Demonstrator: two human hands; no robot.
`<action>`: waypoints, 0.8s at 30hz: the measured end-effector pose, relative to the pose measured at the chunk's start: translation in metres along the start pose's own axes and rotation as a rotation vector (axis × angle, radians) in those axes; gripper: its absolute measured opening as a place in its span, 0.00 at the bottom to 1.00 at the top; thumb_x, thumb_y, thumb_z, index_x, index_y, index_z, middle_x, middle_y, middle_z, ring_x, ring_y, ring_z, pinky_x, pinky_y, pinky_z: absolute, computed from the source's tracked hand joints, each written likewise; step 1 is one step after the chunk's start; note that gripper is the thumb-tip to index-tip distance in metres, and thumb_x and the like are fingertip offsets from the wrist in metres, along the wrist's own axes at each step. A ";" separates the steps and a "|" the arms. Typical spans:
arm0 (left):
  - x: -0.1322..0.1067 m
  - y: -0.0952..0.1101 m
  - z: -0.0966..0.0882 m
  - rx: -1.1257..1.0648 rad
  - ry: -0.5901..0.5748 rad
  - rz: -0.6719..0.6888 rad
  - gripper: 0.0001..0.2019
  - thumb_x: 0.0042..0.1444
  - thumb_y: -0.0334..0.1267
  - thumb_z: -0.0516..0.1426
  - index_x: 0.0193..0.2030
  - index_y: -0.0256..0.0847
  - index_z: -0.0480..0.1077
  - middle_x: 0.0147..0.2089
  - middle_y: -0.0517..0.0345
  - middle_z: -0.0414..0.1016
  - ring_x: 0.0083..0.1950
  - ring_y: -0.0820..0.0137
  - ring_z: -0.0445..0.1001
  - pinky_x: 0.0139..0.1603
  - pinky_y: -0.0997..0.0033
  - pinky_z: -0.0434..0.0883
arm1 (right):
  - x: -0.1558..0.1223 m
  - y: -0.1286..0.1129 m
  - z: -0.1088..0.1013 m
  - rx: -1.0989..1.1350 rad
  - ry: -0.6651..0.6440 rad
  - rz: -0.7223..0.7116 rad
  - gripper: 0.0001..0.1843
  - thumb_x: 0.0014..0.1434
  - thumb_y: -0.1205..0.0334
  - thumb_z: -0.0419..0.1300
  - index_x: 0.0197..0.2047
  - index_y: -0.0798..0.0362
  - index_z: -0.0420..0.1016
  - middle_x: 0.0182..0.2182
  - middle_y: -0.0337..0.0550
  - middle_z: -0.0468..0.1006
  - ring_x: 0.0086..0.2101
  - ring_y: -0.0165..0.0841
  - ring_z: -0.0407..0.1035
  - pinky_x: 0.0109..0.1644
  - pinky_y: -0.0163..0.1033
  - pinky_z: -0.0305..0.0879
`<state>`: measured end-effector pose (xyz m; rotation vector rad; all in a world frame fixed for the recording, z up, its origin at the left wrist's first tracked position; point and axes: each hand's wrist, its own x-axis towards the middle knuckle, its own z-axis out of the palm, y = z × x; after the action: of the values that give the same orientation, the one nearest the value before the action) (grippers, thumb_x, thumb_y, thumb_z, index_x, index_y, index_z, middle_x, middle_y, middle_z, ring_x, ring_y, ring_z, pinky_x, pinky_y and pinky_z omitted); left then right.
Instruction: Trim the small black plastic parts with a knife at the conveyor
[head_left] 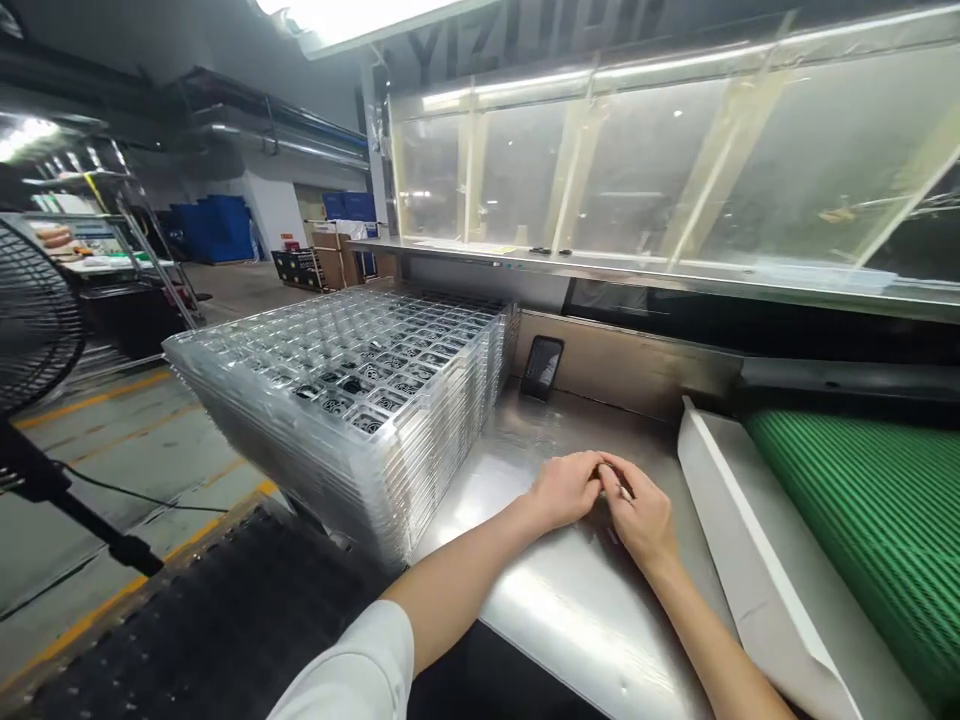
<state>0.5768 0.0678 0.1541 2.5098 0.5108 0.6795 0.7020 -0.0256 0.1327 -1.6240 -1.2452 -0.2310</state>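
Observation:
Over the bare metal worktop (577, 590), my left hand (568, 487) and my right hand (639, 508) meet, fingertips together. Both are closed, fingers bent around something small and dark that the fingers mostly hide; its kind does not show. To the left of my hands rises a tall stack of clear plastic trays (442, 430). Small dark and metallic parts (371, 372) lie in several pockets of the top tray. Behind my hands, a dark phone-like object (542, 366) leans upright against the metal back panel.
On the right, a white divider (739, 540) separates the worktop from a green ribbed conveyor belt (862, 520). A metal shelf (637, 265) runs along the back below clear panels. At far left stands a black fan (37, 320); a black mat (202, 620) covers the floor.

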 end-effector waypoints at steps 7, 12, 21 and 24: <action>0.005 -0.008 0.000 -0.317 0.074 0.002 0.14 0.67 0.39 0.55 0.56 0.40 0.75 0.56 0.49 0.80 0.57 0.61 0.77 0.62 0.63 0.71 | 0.002 -0.001 0.000 -0.014 0.052 0.044 0.24 0.64 0.39 0.57 0.48 0.48 0.83 0.43 0.48 0.84 0.40 0.43 0.78 0.47 0.46 0.73; 0.004 -0.006 0.002 -0.607 0.083 -0.091 0.12 0.64 0.37 0.57 0.51 0.40 0.77 0.45 0.53 0.82 0.41 0.67 0.80 0.52 0.65 0.77 | 0.001 -0.003 -0.002 -0.008 0.146 0.152 0.26 0.59 0.34 0.61 0.43 0.48 0.83 0.38 0.47 0.83 0.33 0.41 0.74 0.39 0.44 0.69; 0.017 -0.010 0.003 -1.210 0.181 -0.359 0.03 0.54 0.33 0.57 0.37 0.38 0.69 0.24 0.67 0.67 0.17 0.80 0.62 0.18 0.79 0.59 | 0.005 -0.005 0.003 0.008 0.158 0.192 0.29 0.59 0.36 0.61 0.49 0.51 0.84 0.41 0.49 0.84 0.33 0.39 0.73 0.37 0.43 0.68; 0.017 -0.010 -0.001 -1.236 0.225 -0.390 0.04 0.55 0.35 0.57 0.33 0.38 0.66 0.21 0.68 0.65 0.16 0.81 0.58 0.18 0.79 0.56 | 0.003 -0.012 0.006 0.053 0.141 0.177 0.26 0.60 0.41 0.61 0.49 0.51 0.84 0.43 0.49 0.84 0.37 0.40 0.75 0.43 0.44 0.71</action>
<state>0.5881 0.0837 0.1556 1.1541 0.4308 0.7797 0.6910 -0.0196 0.1392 -1.6327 -0.9873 -0.1966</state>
